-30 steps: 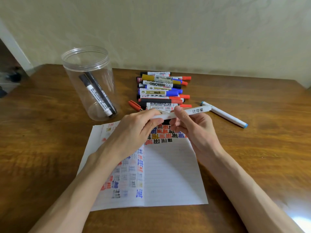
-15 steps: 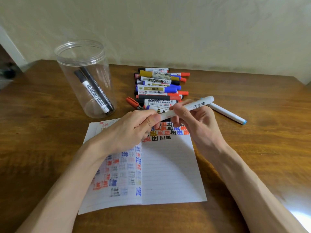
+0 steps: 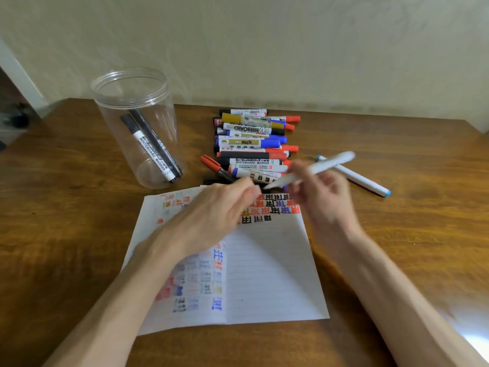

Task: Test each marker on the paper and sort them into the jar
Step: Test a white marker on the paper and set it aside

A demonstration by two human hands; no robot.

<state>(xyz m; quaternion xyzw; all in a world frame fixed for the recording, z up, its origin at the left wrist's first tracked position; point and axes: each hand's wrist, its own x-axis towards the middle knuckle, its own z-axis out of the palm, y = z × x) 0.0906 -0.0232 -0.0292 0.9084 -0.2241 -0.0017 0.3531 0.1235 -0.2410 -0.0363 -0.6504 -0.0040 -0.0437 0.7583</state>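
Note:
My right hand (image 3: 324, 193) grips a white marker (image 3: 320, 165) by its middle, tilted up to the right above the paper's (image 3: 267, 276) top edge. My left hand (image 3: 217, 210) is just left of the marker's lower end, fingers pinched together as if on its cap; motion blur hides the cap itself. The lined paper carries rows of red, blue and black test marks. A clear plastic jar (image 3: 124, 102) stands at the back left with two black whiteboard markers (image 3: 153, 147) leaning inside.
A pile of several markers (image 3: 254, 144) in red, blue, black and gold lies behind the paper. Another white marker with blue ends (image 3: 362, 178) lies on the wooden table (image 3: 66, 234) to the right. A wall runs along the table's far edge.
My hands have pulled apart: the left hand came off the marker's end toward the left, and the right hand tilted the marker up to the right.

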